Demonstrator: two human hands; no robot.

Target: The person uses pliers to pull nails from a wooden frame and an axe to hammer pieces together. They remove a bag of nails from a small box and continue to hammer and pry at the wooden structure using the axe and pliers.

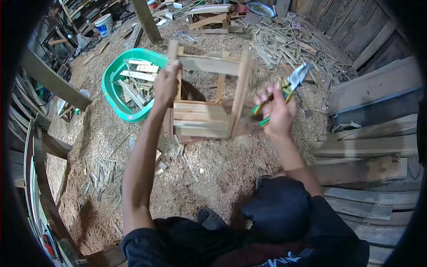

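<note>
A small wooden chair frame (202,119) with slats stands tilted on the ground in front of me. My left hand (167,84) is wrapped round the top of its left upright (173,51). On the other side, my right hand (280,109) grips a pair of pliers (290,87) with yellow and green handles. Their metal head points up and to the right, away from the frame. A gap separates the pliers from the right upright (241,93), which looks blurred.
A green plastic basin (106,84) with wood offcuts is left of the frame. Scrap sticks (284,46) lie heaped at the back right. A wooden post (146,20) rises behind the basin. Boards (369,147) are stacked along the right. Sawdust (209,167) covers the floor.
</note>
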